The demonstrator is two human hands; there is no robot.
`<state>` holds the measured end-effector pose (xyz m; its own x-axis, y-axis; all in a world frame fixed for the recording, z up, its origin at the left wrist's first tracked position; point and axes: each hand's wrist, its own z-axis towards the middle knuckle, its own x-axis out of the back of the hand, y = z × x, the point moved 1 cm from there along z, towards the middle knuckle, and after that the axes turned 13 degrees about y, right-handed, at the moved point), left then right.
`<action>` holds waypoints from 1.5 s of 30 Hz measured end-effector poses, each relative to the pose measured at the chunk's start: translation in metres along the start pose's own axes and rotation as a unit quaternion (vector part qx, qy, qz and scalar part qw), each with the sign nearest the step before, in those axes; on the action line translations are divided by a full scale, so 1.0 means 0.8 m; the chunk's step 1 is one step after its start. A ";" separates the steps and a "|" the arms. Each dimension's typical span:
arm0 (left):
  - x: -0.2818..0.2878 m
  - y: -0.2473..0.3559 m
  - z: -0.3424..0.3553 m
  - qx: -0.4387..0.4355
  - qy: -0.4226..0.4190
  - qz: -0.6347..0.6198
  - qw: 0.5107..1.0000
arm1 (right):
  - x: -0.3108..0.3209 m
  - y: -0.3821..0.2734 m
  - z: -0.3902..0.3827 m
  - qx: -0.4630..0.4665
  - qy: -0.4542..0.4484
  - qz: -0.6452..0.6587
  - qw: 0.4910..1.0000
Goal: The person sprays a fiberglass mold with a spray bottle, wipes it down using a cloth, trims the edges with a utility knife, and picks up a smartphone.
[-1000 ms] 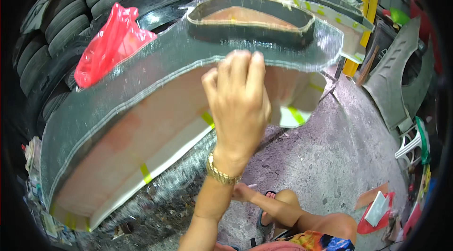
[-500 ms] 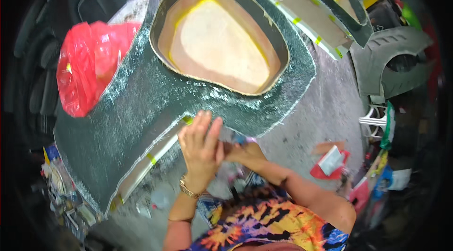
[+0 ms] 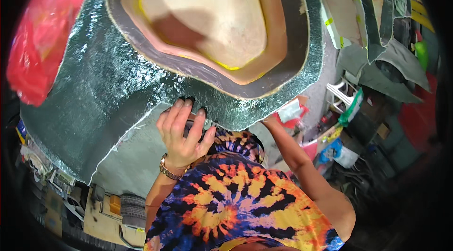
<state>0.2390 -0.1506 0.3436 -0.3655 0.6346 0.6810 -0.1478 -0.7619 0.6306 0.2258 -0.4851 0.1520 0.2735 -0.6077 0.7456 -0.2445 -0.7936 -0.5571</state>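
Observation:
A large dark green moulded panel (image 3: 113, 57) with a glossy, fibrous surface and ragged edges fills the upper middle. It surrounds a deep rounded recess whose pale bottom (image 3: 212, 15) has yellow along its border. At the panel's near edge, my left hand (image 3: 181, 133) has its fingers stretched and slightly apart, fingertips on the green surface, holding nothing visible. A watch (image 3: 169, 168) is on that wrist. My right forearm (image 3: 292, 149) reaches up to the near right edge, where the panel hides most of my right hand and its fingers.
Crumpled red plastic (image 3: 45, 34) lies at the panel's left. Farther right are another moulded piece (image 3: 380, 15), grey cut panels (image 3: 396, 67) and a white slatted item (image 3: 342, 97). A red packet (image 3: 295, 119) sits near my right hand. Clutter lines the lower left.
My hands were close together in front of the panel; now they are apart, the right one out of sight behind the edge. The view has shifted, so the panel appears nearer and larger.

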 end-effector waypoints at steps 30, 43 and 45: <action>-0.068 0.052 0.062 -0.094 -0.133 -0.365 0.917 | 0.140 -0.127 -0.179 -0.301 -0.067 -0.065 0.949; -0.071 0.049 0.058 -0.121 -0.147 -0.339 0.921 | 0.034 -0.063 -0.053 -0.241 -0.090 -0.053 0.965; -0.072 0.048 0.056 -0.125 -0.152 -0.342 0.919 | 0.020 -0.064 -0.037 -0.230 -0.091 -0.045 0.968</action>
<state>0.2954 -0.2103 0.3451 0.1584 0.9541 0.2542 -0.4685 -0.1539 0.8699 0.2148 -0.4532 0.2032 0.4618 -0.5647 0.6840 -0.5894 -0.7716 -0.2391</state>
